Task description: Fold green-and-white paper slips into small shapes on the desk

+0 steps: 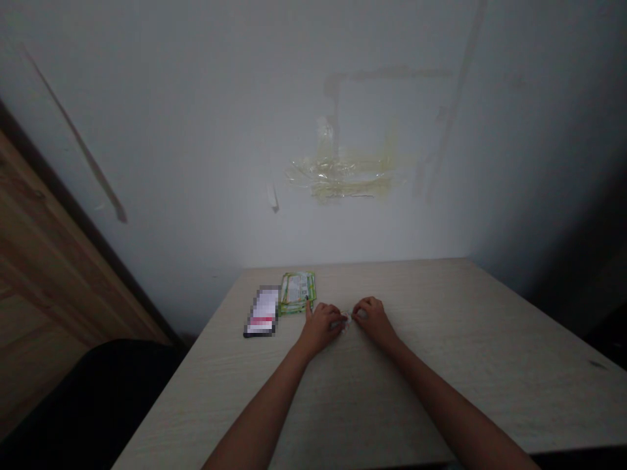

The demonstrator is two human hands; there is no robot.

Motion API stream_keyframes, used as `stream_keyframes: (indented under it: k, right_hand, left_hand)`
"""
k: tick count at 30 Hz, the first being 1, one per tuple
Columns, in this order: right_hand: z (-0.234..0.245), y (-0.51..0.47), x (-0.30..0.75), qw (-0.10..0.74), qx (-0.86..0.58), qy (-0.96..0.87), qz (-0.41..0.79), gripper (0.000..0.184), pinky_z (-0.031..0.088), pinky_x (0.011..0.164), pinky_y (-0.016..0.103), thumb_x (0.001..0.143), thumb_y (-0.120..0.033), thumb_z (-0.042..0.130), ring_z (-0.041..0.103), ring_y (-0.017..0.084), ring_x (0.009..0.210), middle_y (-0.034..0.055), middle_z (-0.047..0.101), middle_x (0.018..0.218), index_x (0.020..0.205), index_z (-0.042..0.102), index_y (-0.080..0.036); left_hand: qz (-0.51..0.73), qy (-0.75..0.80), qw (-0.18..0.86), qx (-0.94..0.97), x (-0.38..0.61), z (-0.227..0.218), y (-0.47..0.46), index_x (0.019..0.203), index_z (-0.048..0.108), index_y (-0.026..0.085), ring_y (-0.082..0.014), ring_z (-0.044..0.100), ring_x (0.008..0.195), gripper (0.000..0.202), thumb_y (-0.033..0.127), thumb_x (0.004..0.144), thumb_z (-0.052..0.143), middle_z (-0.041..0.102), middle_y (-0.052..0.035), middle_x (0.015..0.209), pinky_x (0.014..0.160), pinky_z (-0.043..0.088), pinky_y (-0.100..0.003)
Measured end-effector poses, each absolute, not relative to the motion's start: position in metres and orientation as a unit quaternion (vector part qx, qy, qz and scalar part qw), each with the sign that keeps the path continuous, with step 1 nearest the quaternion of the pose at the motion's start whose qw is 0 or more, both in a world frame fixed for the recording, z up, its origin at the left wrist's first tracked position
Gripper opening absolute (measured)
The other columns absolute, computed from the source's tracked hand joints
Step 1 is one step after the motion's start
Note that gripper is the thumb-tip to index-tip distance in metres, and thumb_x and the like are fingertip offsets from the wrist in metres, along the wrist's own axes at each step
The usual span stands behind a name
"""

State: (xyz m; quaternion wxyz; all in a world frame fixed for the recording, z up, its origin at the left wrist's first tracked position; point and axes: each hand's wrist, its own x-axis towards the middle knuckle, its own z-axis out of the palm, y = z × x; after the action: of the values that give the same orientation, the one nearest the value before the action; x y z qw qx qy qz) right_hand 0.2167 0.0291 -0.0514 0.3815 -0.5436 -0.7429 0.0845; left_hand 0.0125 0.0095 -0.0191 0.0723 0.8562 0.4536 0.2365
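Observation:
Both of my hands rest on the pale wooden table (441, 365), fingertips nearly meeting. My left hand (321, 326) and my right hand (373, 320) each pinch one end of a tiny, pale object (347, 320) held between them; it is too small to name. Fingers of both hands are curled closed around it. Just beyond my left hand lies a stack of green and yellow packets (298, 292). A phone with a lit, blurred screen (263, 311) lies to the left of the packets.
A white wall with strips of old yellowed tape (343, 173) rises right behind the table. A wooden panel (44, 274) stands at the left, and a dark rounded shape (83, 398) sits below it beside the table's left edge.

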Motion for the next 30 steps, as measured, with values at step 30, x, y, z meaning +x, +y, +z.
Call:
stream_keyframes:
  k: [30]
  right_hand:
    - [-0.046, 0.027, 0.233, 0.403, -0.504, -0.752, 0.133, 0.019, 0.043, 0.098, 0.04, 0.079, -0.016, 0.061, 0.054, 0.023, 0.106, 0.0088, 0.061, 0.105, 0.089, 0.076, -0.023]
  left_hand:
    - [0.216, 0.446, 0.018, 0.868, 0.018, -0.011, 0.002, 0.117, 0.062, 0.041, -0.0247, 0.047, 0.119, 0.03, 0.041, 0.087, 0.057, 0.066, -0.0001, 0.115, 0.109, -0.012, -0.068]
